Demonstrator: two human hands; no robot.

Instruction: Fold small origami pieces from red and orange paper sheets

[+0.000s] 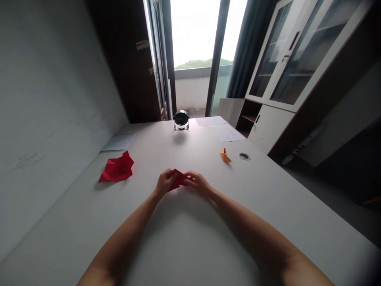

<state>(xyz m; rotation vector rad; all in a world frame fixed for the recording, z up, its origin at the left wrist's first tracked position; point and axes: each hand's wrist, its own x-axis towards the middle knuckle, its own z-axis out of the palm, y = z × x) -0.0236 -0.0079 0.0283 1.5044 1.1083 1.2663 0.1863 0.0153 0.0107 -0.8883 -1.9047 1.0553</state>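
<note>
Between my two hands is a folded piece of red paper (179, 179), held at the middle of the white table. My left hand (165, 181) pinches its left side, thumb on top. On the right side, my right hand (197, 182) grips the paper's edge with thumb and fingers. Part of the paper is hidden behind the fingers. A creased sheet of red paper (117, 168) lies off to the left. Over to the right stands a small folded orange paper figure (225, 155).
The white table (184, 246) meets a wall on the left. At its far end stands a round silver-and-black device (181, 120). Papers lie at the back left (118, 141) and back right (228, 133). A round cable hole (244, 156) is near the right edge, with a cabinet (276, 79) beyond.
</note>
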